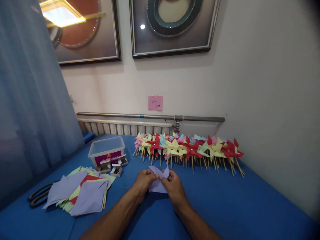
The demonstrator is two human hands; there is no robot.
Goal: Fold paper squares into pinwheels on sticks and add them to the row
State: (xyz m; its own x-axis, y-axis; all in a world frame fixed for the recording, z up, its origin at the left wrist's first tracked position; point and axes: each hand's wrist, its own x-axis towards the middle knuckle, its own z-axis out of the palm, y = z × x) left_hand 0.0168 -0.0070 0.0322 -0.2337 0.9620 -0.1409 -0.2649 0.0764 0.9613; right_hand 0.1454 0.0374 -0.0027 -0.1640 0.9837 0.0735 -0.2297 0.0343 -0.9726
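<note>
A lilac paper square (158, 182), partly folded with its corners turned inward, is held over the blue table (225, 200). My left hand (143, 181) grips its left side and my right hand (174, 187) pinches its right side and top corner. Behind my hands lies a long row of finished paper pinwheels (190, 150) on wooden sticks, in red, yellow, green and pink. To my left sits a loose stack of cut paper squares (82, 193), mostly lilac with red and yellow-green among them.
A clear plastic box (107, 150) stands at the back left, with small open metal-grey boxes (116, 166) in front of it. Scissors (38, 196) lie at the far left edge. A radiator and pipe (150, 117) run along the wall; a curtain (30, 100) hangs left.
</note>
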